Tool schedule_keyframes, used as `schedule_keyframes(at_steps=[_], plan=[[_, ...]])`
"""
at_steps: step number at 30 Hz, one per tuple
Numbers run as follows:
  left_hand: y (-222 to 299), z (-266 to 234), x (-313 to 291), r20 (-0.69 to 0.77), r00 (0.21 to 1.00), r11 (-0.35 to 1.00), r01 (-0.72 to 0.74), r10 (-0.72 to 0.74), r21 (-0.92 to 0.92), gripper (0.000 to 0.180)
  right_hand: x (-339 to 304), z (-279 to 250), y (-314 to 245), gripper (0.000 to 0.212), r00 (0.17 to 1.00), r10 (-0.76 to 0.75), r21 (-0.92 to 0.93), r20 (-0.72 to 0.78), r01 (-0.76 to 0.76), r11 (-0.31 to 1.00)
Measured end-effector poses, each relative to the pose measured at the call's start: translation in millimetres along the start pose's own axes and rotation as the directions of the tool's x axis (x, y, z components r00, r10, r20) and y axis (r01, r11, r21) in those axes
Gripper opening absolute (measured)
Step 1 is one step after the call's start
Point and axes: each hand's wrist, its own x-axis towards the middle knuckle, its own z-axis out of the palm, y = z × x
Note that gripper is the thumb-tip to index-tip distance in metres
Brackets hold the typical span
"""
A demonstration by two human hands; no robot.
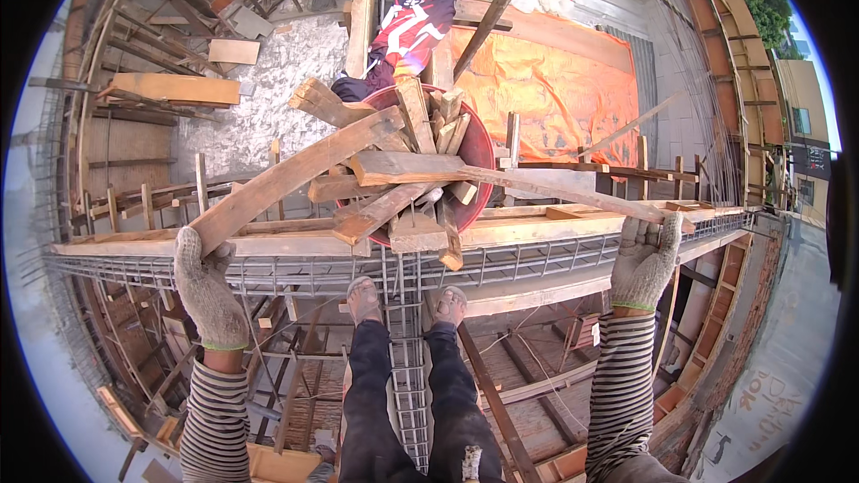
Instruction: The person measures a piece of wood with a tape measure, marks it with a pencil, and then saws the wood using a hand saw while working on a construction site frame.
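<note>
A red round tub (484, 148) in front of me is heaped with short wooden offcuts (407, 164) that stick out over its rim. My left hand (208, 295), in a pale knit glove, is closed on the near end of a wide wooden board (295, 177), whose far end rests on the heap. My right hand (642, 270), gloved alike, grips the outer end of a long thin wooden strip (573, 194). The strip's inner end lies among the offcuts. My right fingertips are partly hidden behind the wood.
My feet (447, 304) stand astride a narrow rebar cage (407, 376), with open drops between timbers below. Another rebar beam (537, 259) crosses ahead, beside wooden formwork (510, 231). Beyond the tub are a dark patterned cloth (412, 22) and an orange tarp (555, 80).
</note>
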Motion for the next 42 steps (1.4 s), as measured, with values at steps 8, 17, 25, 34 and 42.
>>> schedule_keyframes(at_steps=[8, 17, 25, 34, 42], plan=[[8, 0, 33, 0.079, 0.983, 0.982, -0.169, 0.163, 0.081, 0.043, -20, -46, -21, 0.03, 0.989, -0.056, -0.083, -0.14, 0.045, 0.996], [4, 29, 43, 0.127, 0.978, 0.974, -0.185, 0.168, 0.131, 0.041, -51, -70, -34, 0.026, 0.971, -0.077, -0.141, -0.224, 0.046, 0.989], [-16, 86, 36, 0.338, 0.94, 0.904, -0.098, -0.053, 0.415, 0.035, -63, -86, -32, 0.025, 0.961, -0.068, -0.183, -0.269, 0.019, 0.983], [-59, 94, 71, 0.311, 0.923, 0.819, 0.007, -0.226, 0.574, 0.034, -64, -91, -27, 0.027, 0.974, -0.008, -0.095, -0.227, -0.014, 0.995], [-65, 104, 81, 0.437, 0.885, 0.925, -0.019, -0.162, 0.38, 0.059, -69, -89, -18, 0.031, 0.979, 0.035, -0.151, -0.202, -0.066, 0.986]])
